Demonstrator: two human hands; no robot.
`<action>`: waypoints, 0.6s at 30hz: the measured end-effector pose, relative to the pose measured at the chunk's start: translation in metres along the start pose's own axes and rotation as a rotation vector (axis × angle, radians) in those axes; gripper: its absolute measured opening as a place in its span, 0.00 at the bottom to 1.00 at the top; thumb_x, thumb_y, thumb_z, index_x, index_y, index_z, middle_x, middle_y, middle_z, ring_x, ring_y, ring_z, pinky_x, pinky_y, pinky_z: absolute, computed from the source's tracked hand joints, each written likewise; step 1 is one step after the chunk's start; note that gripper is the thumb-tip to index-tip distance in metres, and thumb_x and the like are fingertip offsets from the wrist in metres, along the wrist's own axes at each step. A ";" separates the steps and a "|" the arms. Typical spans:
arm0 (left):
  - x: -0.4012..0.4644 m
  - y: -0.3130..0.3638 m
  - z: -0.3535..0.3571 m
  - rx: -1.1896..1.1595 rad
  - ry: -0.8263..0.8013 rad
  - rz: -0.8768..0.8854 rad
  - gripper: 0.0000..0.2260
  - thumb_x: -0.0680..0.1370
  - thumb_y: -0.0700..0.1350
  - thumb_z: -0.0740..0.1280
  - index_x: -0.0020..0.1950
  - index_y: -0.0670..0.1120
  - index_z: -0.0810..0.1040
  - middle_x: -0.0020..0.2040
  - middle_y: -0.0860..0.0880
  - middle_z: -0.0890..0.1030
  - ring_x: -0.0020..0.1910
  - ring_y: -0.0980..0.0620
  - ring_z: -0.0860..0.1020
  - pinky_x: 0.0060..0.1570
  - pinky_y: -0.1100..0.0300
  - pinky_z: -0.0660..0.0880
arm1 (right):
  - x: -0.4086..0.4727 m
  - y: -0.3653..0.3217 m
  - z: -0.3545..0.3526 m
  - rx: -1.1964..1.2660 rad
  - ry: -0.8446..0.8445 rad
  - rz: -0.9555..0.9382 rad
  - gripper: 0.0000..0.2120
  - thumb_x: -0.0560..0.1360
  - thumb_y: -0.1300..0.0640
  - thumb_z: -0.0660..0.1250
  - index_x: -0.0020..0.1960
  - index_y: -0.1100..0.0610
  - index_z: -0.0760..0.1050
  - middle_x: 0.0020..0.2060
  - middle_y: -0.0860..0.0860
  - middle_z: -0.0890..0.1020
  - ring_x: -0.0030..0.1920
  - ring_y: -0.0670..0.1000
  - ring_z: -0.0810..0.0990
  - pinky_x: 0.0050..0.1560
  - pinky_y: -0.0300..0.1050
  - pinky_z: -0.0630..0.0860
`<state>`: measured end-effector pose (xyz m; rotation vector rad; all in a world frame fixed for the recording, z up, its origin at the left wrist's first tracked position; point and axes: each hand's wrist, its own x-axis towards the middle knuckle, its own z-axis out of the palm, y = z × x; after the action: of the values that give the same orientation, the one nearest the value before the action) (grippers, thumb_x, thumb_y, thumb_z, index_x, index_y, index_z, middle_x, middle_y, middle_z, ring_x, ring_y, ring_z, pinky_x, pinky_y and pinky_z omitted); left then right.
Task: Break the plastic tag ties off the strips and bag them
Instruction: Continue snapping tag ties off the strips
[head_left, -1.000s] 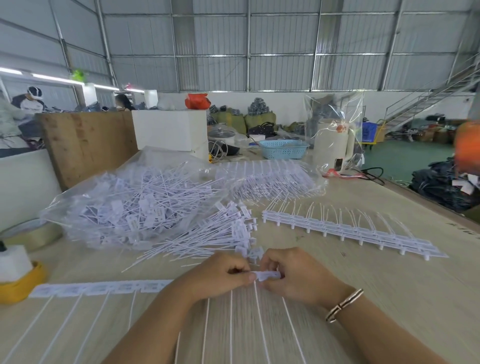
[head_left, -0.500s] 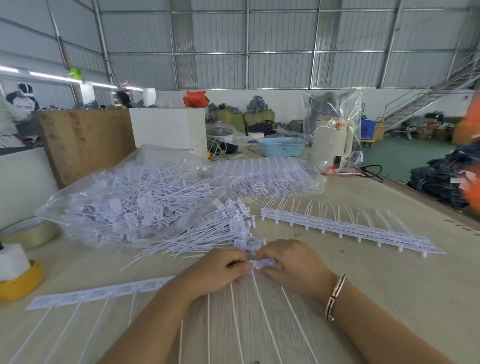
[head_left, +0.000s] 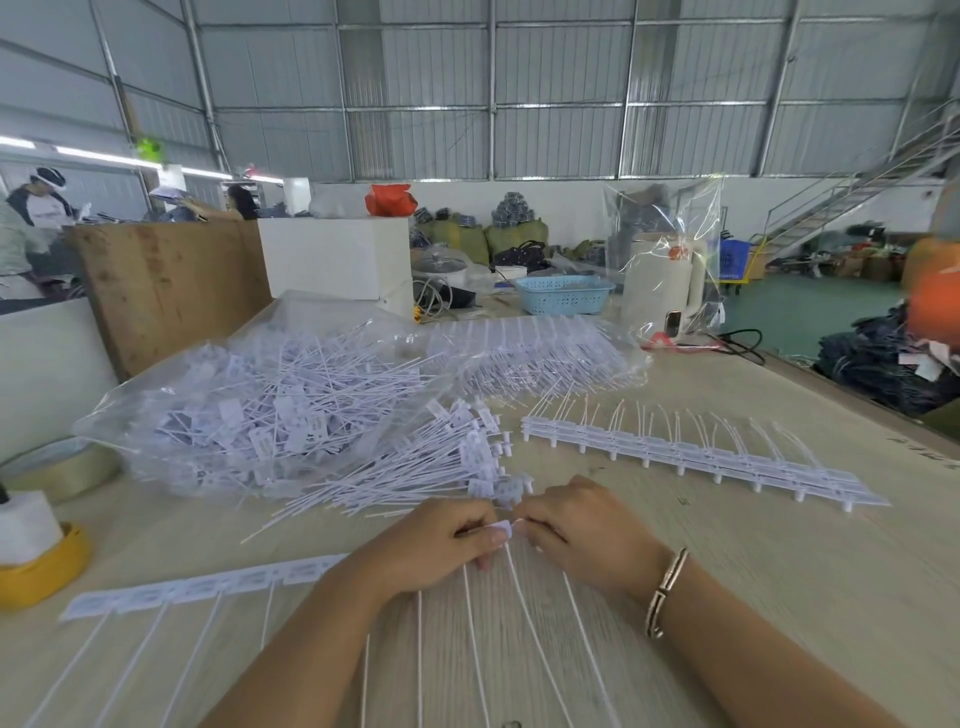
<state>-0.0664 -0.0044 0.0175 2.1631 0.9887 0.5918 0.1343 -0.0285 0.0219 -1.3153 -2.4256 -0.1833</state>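
Observation:
A white strip of tag ties (head_left: 208, 587) lies across the near table, its long tails pointing toward me. My left hand (head_left: 431, 545) pinches the strip's right end, and my right hand (head_left: 582, 530) pinches the end tag (head_left: 503, 527) beside it; the fingertips nearly meet. Just beyond my hands lies a loose pile of separated ties (head_left: 415, 467). A clear plastic bag (head_left: 249, 410) full of ties sits behind it at the left. Another stack of whole strips (head_left: 691, 457) lies to the right.
A second clear bag of strips (head_left: 540, 353) lies further back. At the left edge stand a yellow holder with a white roll (head_left: 31, 551) and a tape roll (head_left: 67, 473). A blue basket (head_left: 563, 293), a white box (head_left: 337, 257) and a wooden board (head_left: 171, 286) stand behind.
Both hands have drawn slightly away from me toward the loose pile, still pinching the strip's end; the tag between them looks smaller and more bent.

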 end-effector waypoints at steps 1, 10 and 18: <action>0.000 0.000 0.000 -0.006 0.001 -0.004 0.11 0.78 0.54 0.63 0.38 0.52 0.75 0.38 0.54 0.82 0.43 0.56 0.81 0.50 0.58 0.74 | 0.000 0.001 0.000 0.015 0.009 0.008 0.11 0.80 0.48 0.55 0.48 0.49 0.74 0.39 0.48 0.81 0.42 0.49 0.77 0.52 0.43 0.64; -0.001 0.004 -0.002 -0.051 -0.038 -0.013 0.11 0.80 0.49 0.62 0.43 0.43 0.76 0.39 0.54 0.83 0.41 0.58 0.80 0.51 0.60 0.75 | -0.008 0.028 -0.001 0.606 0.136 0.355 0.09 0.77 0.57 0.63 0.39 0.48 0.73 0.32 0.46 0.81 0.35 0.49 0.78 0.41 0.43 0.74; -0.001 0.004 -0.002 -0.024 -0.057 -0.062 0.08 0.79 0.45 0.62 0.41 0.48 0.76 0.37 0.55 0.81 0.40 0.59 0.78 0.52 0.54 0.74 | -0.003 0.025 0.018 0.456 0.036 0.217 0.07 0.69 0.51 0.71 0.45 0.45 0.75 0.38 0.44 0.77 0.32 0.40 0.71 0.35 0.35 0.68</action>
<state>-0.0662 -0.0068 0.0214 2.1088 1.0097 0.5071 0.1520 -0.0115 0.0025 -1.3256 -2.1016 0.3786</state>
